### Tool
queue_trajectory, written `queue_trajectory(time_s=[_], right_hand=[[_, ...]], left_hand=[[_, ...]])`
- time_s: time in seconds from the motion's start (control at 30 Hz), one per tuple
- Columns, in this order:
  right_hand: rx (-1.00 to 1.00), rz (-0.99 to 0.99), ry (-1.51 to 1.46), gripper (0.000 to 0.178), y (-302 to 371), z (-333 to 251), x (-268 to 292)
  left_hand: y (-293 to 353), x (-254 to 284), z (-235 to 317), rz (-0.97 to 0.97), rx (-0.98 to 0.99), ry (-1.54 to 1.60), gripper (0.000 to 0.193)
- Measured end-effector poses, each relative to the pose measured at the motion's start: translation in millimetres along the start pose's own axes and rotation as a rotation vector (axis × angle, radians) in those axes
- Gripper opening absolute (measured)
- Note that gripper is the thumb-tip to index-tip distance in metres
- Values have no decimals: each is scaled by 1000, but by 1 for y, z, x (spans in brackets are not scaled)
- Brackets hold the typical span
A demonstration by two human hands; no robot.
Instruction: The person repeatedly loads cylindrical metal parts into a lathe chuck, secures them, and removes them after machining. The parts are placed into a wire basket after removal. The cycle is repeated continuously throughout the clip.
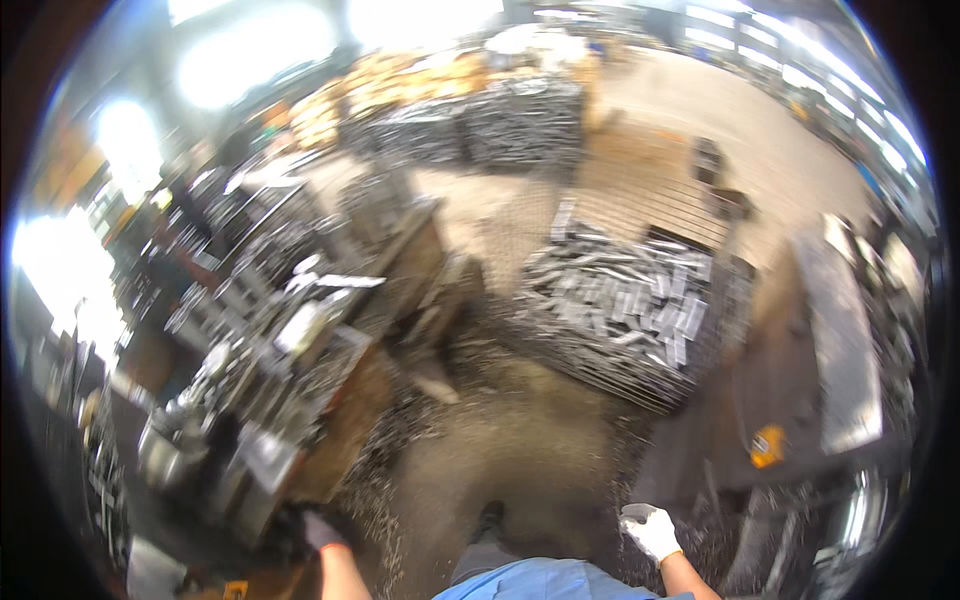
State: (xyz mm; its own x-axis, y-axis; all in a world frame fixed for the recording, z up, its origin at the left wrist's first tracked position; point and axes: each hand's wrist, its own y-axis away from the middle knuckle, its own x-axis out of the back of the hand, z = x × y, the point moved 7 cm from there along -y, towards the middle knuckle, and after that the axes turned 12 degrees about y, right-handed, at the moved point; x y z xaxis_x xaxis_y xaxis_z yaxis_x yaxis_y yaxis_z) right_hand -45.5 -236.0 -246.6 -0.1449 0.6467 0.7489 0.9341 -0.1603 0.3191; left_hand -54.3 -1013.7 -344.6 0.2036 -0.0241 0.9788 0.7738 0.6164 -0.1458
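Observation:
My left hand [322, 531], in a dark greyish glove with an orange cuff, hangs low beside the near end of a cluttered metal workbench [340, 425]. Motion blur and shadow hide its fingers. On the other side, my right hand [655, 535] wears a white glove and is curled closed near the lower right. A small grey shape [636, 512] shows at its fingers, too blurred to name. Ahead and to the right, a wire-mesh bin [655, 402] holds many short grey metal pieces [625, 290].
Metal shavings [400, 440] litter the floor along the bench. To the right stands a dark table [715, 445] with a yellow-orange item [767, 446] on it and a long pale plate [840, 340] beside it. Stacked bins of metal parts [480, 125] stand at the back.

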Motion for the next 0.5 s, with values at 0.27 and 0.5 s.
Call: queue_trajectory(time_s=[0.27, 0.5], right_hand=[[473, -435, 336, 38, -141, -205, -150], [503, -720, 523, 51, -176, -276, -207]], left_hand=[[173, 78, -384, -686, 1052, -813, 52], [196, 106, -394, -555, 1040, -912, 59]])
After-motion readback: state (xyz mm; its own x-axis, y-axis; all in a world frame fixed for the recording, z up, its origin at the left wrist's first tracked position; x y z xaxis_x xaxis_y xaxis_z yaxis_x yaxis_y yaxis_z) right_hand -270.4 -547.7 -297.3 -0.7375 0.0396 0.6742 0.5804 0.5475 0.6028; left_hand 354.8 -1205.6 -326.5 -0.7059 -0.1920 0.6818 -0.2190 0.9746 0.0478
